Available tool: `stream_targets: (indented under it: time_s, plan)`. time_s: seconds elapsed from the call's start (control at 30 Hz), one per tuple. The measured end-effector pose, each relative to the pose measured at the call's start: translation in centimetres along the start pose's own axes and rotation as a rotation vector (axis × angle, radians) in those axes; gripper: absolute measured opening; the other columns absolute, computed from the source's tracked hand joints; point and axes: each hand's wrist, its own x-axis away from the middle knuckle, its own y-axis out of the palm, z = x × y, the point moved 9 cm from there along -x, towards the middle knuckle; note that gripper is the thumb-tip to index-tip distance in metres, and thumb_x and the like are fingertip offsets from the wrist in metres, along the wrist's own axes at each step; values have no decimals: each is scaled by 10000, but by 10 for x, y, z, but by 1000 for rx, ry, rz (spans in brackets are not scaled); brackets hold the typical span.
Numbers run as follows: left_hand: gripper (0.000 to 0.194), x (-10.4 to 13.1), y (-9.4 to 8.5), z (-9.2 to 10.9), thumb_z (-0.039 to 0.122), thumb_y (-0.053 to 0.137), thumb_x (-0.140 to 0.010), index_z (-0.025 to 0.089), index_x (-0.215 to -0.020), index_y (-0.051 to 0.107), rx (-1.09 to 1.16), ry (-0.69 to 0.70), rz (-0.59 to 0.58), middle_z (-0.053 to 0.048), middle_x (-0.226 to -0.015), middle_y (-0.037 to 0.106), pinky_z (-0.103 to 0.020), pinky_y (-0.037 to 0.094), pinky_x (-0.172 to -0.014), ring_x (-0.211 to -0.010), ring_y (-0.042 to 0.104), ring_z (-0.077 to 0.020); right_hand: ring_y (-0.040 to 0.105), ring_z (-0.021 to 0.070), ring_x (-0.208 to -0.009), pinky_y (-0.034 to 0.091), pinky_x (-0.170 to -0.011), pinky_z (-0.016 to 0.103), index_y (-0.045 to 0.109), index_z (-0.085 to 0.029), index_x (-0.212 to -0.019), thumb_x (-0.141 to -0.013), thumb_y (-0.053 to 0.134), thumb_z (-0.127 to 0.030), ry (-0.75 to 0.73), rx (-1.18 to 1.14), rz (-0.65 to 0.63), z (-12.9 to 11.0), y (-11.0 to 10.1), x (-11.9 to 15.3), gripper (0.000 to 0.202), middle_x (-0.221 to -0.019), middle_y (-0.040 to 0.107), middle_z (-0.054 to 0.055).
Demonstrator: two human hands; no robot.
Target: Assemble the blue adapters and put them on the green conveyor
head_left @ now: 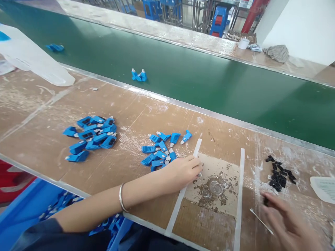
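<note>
My left hand [184, 171], with a silver bangle on the wrist, is closed at the left edge of a stained cardboard square. Its fingers curl inward and hide most of what they hold; only a small pale tip peeks out beneath them. Just behind that hand lies a loose group of blue plastic parts [148, 149] with whitish ends. My right hand [288, 219], blurred, pinches a small black piece [265, 201] between thumb and finger. Beyond it is a pile of similar black pieces [277, 181]. On the cardboard [227, 167] stands a small clear round dish [216, 187] amid wet stains.
A cotton swab [261, 221] lies beside my right hand. More blue parts [91, 134] form a pile at left. Blue parts [139, 75] also sit on the green conveyor belt [183, 76]. A blue bin [21, 216] stands below the table's front edge.
</note>
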Motion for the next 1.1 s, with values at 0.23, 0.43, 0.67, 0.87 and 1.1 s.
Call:
stream_targets:
  time_s: [0.23, 0.43, 0.67, 0.87, 1.1]
  plan:
    - [199, 12, -1, 15, -17, 540, -803, 70, -941, 654, -153, 56, -102, -100, -907, 643, -307, 483, -603, -775, 590, -213, 708, 210, -1005, 618, -844, 326, 564, -246, -1329, -993, 549, -216, -309, -52, -68, -104, 70, -13, 338, -1098, 734, 48]
    - [81, 9, -7, 4, 37, 590, -860, 99, -845, 640, -157, 22, -16, -74, -822, 629, -305, 458, -614, -761, 590, -212, 710, 221, -1012, 628, -822, 330, 577, -222, -1308, -1008, 526, -256, -329, -1, -138, -104, 82, -16, 307, -1113, 728, 66]
    - [190, 28, 5, -12, 365, 678, -874, 181, -894, 640, 968, -451, 182, -49, -905, 687, -348, 499, -788, -848, 621, -197, 712, 215, -1020, 623, -853, 316, 620, -237, -1254, -973, 592, -240, -231, -105, -119, -101, 77, -14, 282, -1106, 740, 57]
    - [503, 23, 65, 47, 541, 873, -579, 153, -770, 617, 2197, -814, 208, -26, -694, 698, -260, 472, -640, -656, 641, -155, 719, 236, -1021, 640, -833, 352, 621, -243, -1177, -942, 666, -256, 1, -640, -44, -96, 60, -10, 239, -1023, 762, 84]
    - [514, 12, 67, 69, 499, 941, -471, 139, -705, 660, 2359, -887, 349, 9, -636, 666, -212, 422, -602, -579, 565, -94, 724, 246, -976, 657, -748, 382, 653, -268, -1099, -932, 681, -289, -89, -757, -98, -119, 55, -17, 170, -914, 778, 67]
